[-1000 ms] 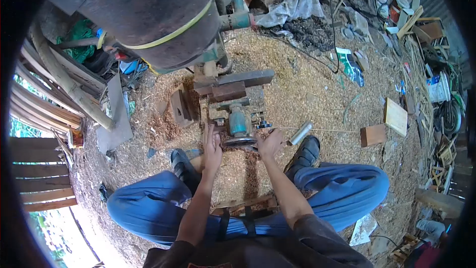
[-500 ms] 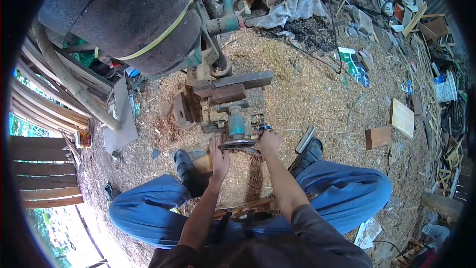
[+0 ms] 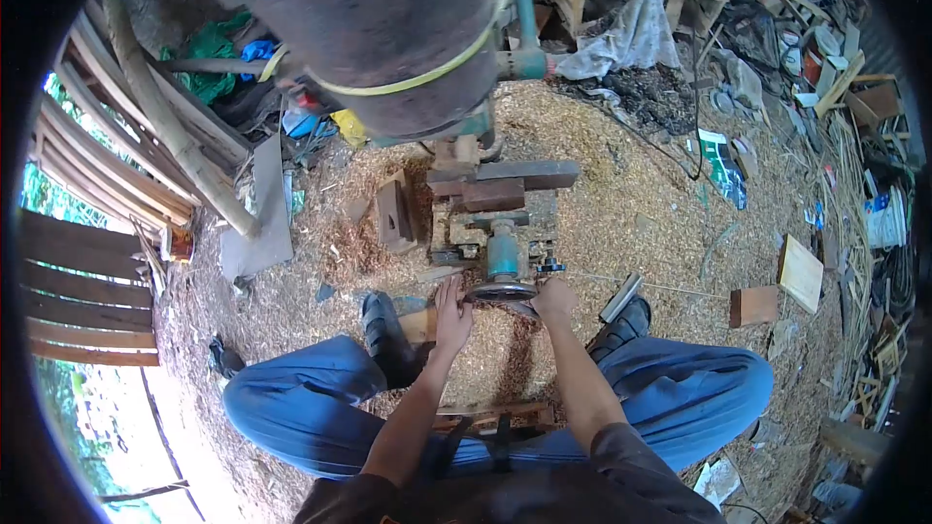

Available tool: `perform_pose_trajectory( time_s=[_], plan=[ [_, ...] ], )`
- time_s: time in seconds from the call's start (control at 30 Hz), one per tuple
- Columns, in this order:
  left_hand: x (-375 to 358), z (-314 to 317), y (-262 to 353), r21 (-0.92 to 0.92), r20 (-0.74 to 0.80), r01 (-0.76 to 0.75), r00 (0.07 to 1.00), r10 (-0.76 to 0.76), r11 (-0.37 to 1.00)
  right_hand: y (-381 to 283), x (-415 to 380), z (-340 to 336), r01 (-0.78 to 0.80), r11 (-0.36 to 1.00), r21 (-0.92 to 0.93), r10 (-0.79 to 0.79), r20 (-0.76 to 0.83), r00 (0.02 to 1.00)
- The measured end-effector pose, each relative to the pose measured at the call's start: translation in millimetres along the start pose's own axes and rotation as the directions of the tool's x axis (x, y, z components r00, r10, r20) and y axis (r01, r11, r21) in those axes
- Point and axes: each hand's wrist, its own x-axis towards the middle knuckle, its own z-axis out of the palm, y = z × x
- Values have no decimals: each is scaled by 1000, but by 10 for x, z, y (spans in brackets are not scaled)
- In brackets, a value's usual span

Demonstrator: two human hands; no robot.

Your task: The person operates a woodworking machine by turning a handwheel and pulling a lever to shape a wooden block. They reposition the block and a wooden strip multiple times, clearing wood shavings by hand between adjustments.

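A green machine part [image 3: 502,254] carries a round dark handwheel [image 3: 501,291] at its near end. My left hand [image 3: 452,317] lies just left of the wheel, its fingers stretched forward. On the other side, my right hand [image 3: 554,301] is closed near the wheel's right edge, close below a small black knob [image 3: 551,265]. Beside its fingers a thin grey strip [image 3: 522,310] shows under the wheel; what the fingers grip is hidden. Behind the green part, a brown wooden block [image 3: 493,196] rests against a longer dark beam [image 3: 534,173].
A large dark drum [image 3: 398,29] with a yellow strap overhangs the machine. Wood shavings cover the floor. A metal bar [image 3: 620,298] leans by my right shoe. Wooden blocks [image 3: 753,307] lie further right, and a grooved wood piece [image 3: 396,213] stands left of the machine.
The head view has swung, so the machine and drum appear further right. Both hands stay by the handwheel, the left one slightly further from its rim.
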Motion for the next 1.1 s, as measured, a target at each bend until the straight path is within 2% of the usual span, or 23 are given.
perform_pose_trajectory(
  time_s=[0.07, 0.1, 0.13, 0.17, 0.2, 0.23, 0.27, 0.33, 0.4, 0.47, 0.53, 0.63, 0.67, 0.73, 0.83, 0.93, 0.97, 1.03, 1.07, 1.1],
  plan=[
    [-1, 22, -128, 54, 23, 63, 998, -64, 997, 33, -145, 28, -37, 999, 23, 37, -31, 999],
    [40, 25, -168, 39, 16, 67, 998, -68, 997, 50, -240, 20, 61, 998, -7, -61, -178, 982],
    [114, 20, -214, 135, 60, 77, 994, -86, 988, 41, -295, -11, 155, 987, -52, -163, -319, 934],
    [168, 0, -277, 232, 109, 81, 988, -109, 969, 21, -351, -20, 151, 986, -66, -165, -323, 932],
    [232, 23, -423, 219, 113, 83, 987, -110, 972, -4, -433, -22, 174, 982, -76, -190, -361, 913],
    [325, 82, -597, 285, 51, 29, 998, -45, 958, -14, -489, -23, 195, 977, -88, -214, -399, 892],
    [414, 113, -711, 352, -8, -21, 1000, 25, 936, -11, -512, -17, 186, 977, -102, -211, -402, 891],
    [472, 40, -727, 383, -12, 22, 1000, -19, 923, 41, -522, 36, 154, 984, 89, -113, -358, 927],
    [501, 16, -774, 525, -3, -11, 1000, 15, 851, 172, -530, 116, 177, 982, 62, -141, -379, 915],
    [499, 41, -865, 529, -16, -27, 999, 42, 848, 244, -554, 138, 210, 977, 37, -178, -397, 900],
    [488, 57, -932, 541, -21, -45, 998, 67, 840, 267, -630, 158, 170, 969, 176, -89, -396, 914],
    [585, 64, -924, 563, -12, -35, 999, 50, 826, 305, -699, 138, 181, 968, 173, -108, -363, 926],
    [618, 56, -910, 594, -63, -34, 994, 89, 804, 314, -696, 124, 182, 970, 164, -111, -368, 923],
    [641, 79, -933, 619, -106, -39, 986, 132, 785, 361, -674, 148, 268, 952, 147, -172, -469, 866],
    [644, 38, -968, 628, -62, -110, 980, 191, 770, 440, -614, 170, 298, 939, 172, -181, -490, 853],
    [664, -59, -962, 604, 199, -130, 980, 9, 786, 489, -548, 218, 279, 934, 221, -142, -486, 862],
    [572, -59, -921, 608, 198, -130, 980, 9, 783, 506, -533, 233, 281, 933, 225, -142, -486, 862],
    [294, 46, -891, 609, 97, -151, 989, 116, 779, 517, -525, 250, 298, 907, 299, -110, -514, 851],
    [298, 89, -884, 616, 97, -149, 989, 113, 773, 511, -499, 256, 301, 903, 306, -112, -509, 853],
    [290, 94, -836, 537, 79, -75, 996, 39, 840, 541, -470, 288, 272, 887, 372, -71, -472, 879]
  ],
)
